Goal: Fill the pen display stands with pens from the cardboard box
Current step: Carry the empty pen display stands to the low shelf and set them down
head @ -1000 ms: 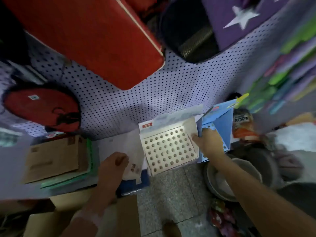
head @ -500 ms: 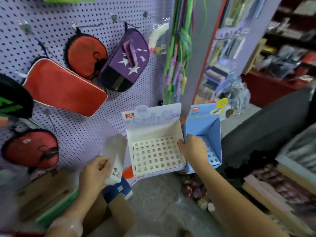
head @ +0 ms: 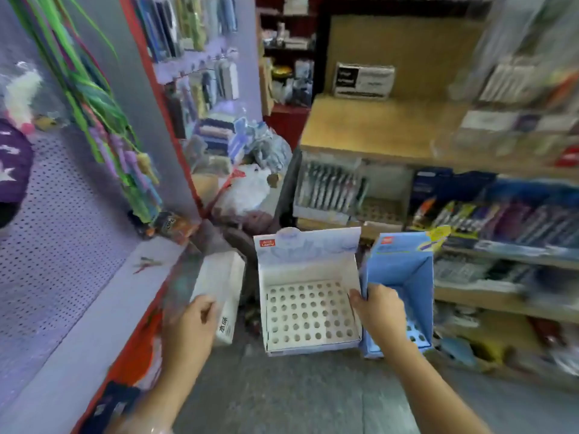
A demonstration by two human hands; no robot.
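— What was held by the fingers?

— By the right hand (head: pixel 377 311) two stands were pinched together where their side walls met: the white stand (head: pixel 308 303), its holed tray bare, and the blue stand (head: pixel 404 286) just beside it. The thumb was laid inside the white one, the fingers curled behind. A white box (head: pixel 224 296) was gripped at its near end by the left hand (head: pixel 194 321), fingers wrapped round it.

— Were pens seen in either stand?

— None in the white tray; the blue tray was largely hidden by the hand.

— And what had been changed since half a second before?

— The grips were kept as they were, but everything had been swung to the right. The pegboard (head: pixel 62 245) with its hanging pouches, faced squarely before, was left at the left edge, and shelves (head: pixel 470 245) of packed pens and a wooden counter (head: pixel 376 126) had been brought into view behind the stands. The cardboard box could no longer be seen.
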